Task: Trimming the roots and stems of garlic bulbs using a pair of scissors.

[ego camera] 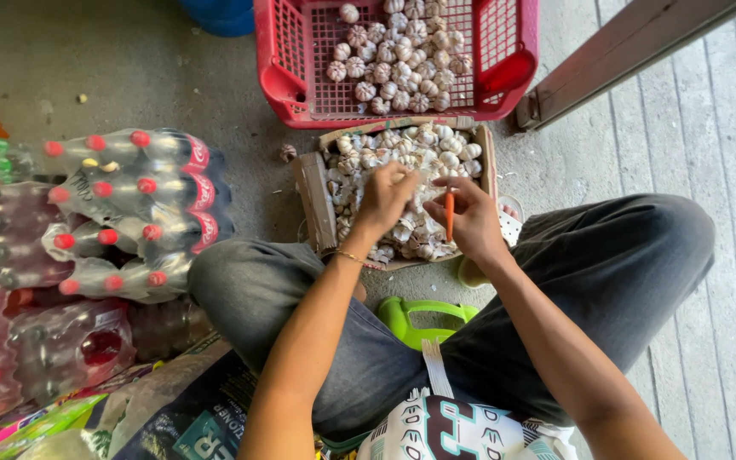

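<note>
So the person's sitting low on a green stool (419,319) with a cardboard box (313,192) of garlic bulbs (368,162) on the concrete floor (129,68) right between the knees. Left hand (385,198) is down in the box, fingers curled around a bulb in the pile, thin bracelet (349,255) on that wrist. Right hand (474,217) is closed on a small orange knife (450,213), held upright just over the garlic, almost touching the left hand.

Just past the box there's a red plastic basket (287,60) with more garlic bulbs sitting in the middle of it, looking cleaner than the ones in the box. One stray bulb (288,153) lies on the floor beside the box's left corner. Off to the left, shrink-wrapped packs of soda bottles (134,213) with red caps lie on their sides. Wooden planks (709,153) run along the right.
</note>
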